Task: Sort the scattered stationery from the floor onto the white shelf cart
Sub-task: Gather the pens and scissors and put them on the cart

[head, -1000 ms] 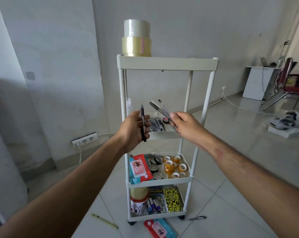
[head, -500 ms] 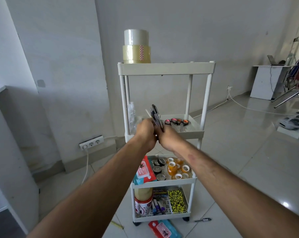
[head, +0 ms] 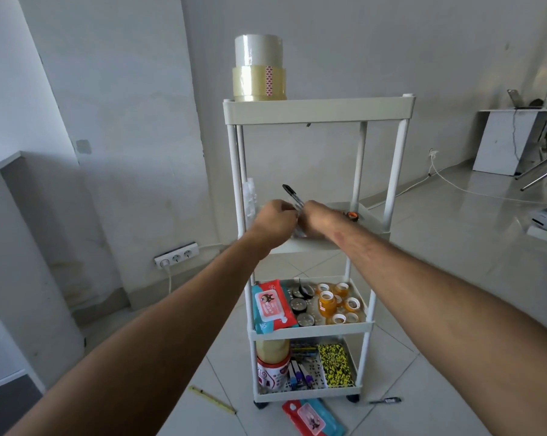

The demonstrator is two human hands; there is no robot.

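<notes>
A white four-tier shelf cart [head: 317,110] stands on the tiled floor [head: 454,278] against a pale wall. Two wide rolls of packing tape [head: 259,69] are stacked on its top tier. The third tier down holds a pack of wet wipes [head: 273,306] beside small tape rolls [head: 327,305]; the bottom tier holds a jar [head: 272,369], markers and a yellow-and-black patterned pack [head: 336,365]. On the floor just in front of the cart lie a red-and-blue pouch [head: 313,416], a yellow pencil [head: 212,399] to the left and a dark pen [head: 385,400] to the right. The left hand [head: 276,220] and right hand [head: 320,217] meet over the second tier, fingers curled together round a bundle of black pens [head: 292,196], whose tips stick up between them. A small orange-edged roll [head: 352,215] sits just beside the right hand on that tier.
</notes>
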